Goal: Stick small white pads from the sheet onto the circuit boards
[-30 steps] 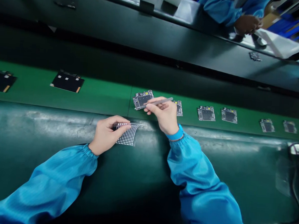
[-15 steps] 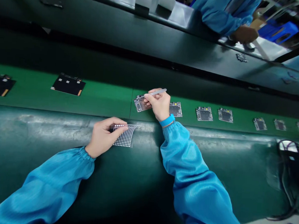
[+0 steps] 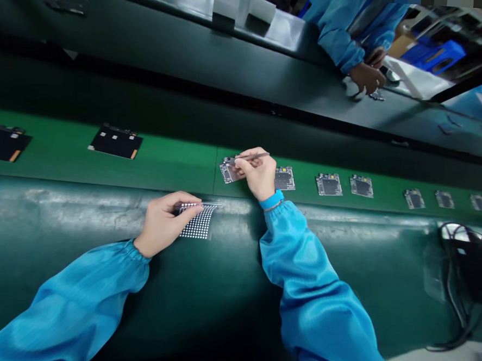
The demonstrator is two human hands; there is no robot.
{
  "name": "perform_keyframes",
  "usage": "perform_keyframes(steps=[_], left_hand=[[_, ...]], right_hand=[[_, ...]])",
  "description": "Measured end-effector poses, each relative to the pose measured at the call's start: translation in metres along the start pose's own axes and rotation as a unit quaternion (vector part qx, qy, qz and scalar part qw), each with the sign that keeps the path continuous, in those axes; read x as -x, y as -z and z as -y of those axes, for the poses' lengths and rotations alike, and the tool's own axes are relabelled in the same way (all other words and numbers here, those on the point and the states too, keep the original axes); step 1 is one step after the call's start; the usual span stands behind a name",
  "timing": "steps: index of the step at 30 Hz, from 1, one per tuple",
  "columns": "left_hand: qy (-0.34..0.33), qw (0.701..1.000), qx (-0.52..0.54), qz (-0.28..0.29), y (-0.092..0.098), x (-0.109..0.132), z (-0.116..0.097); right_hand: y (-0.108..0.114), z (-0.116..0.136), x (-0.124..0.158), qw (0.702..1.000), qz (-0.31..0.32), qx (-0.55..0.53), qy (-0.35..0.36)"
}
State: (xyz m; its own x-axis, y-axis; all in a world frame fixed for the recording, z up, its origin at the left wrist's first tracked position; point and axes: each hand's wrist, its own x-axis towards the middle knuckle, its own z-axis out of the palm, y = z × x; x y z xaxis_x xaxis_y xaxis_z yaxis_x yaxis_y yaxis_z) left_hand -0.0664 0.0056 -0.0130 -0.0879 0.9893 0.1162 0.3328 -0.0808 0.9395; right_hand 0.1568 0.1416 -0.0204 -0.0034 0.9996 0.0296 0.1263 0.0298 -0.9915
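My right hand (image 3: 258,173) pinches slim grey tweezers (image 3: 253,157) just above a small circuit board (image 3: 229,172), whose near part it partly covers. The tweezer tips are hidden behind my fingers or the board. My left hand (image 3: 165,222) rests on the bench with thin metal tweezers (image 3: 209,203) in its fingers. Those tweezers lie along the top edge of a sheet of tiny white dots (image 3: 196,222), and my fingers cover the sheet's left part. Blue sleeves cover both arms, and a blue band (image 3: 271,200) circles my right wrist.
A green conveyor belt (image 3: 176,168) carries several bare boards (image 3: 329,184) and black pads with white squares (image 3: 115,142). A co-worker's hand (image 3: 366,77) in a blue sleeve works across the dark bench, near white boxes (image 3: 239,7). Black cables (image 3: 465,259) lie at right.
My right hand has shifted left and the tweezers now lie flatter. My left hand has barely moved. The co-worker's hand has moved left along the far bench.
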Motion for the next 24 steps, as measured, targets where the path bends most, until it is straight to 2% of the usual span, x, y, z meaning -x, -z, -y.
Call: perform_keyframes(steps=[10, 24], left_hand=[[0.002, 1.0, 0.003, -0.001, 0.0, 0.001, 0.002], [0.005, 1.0, -0.001, -0.006, -0.001, 0.001, 0.003]], right_hand=[[0.006, -0.001, 0.002, 1.0, 0.001, -0.015, -0.003], [0.026, -0.012, -0.001, 0.999, -0.029, -0.023, -0.005]])
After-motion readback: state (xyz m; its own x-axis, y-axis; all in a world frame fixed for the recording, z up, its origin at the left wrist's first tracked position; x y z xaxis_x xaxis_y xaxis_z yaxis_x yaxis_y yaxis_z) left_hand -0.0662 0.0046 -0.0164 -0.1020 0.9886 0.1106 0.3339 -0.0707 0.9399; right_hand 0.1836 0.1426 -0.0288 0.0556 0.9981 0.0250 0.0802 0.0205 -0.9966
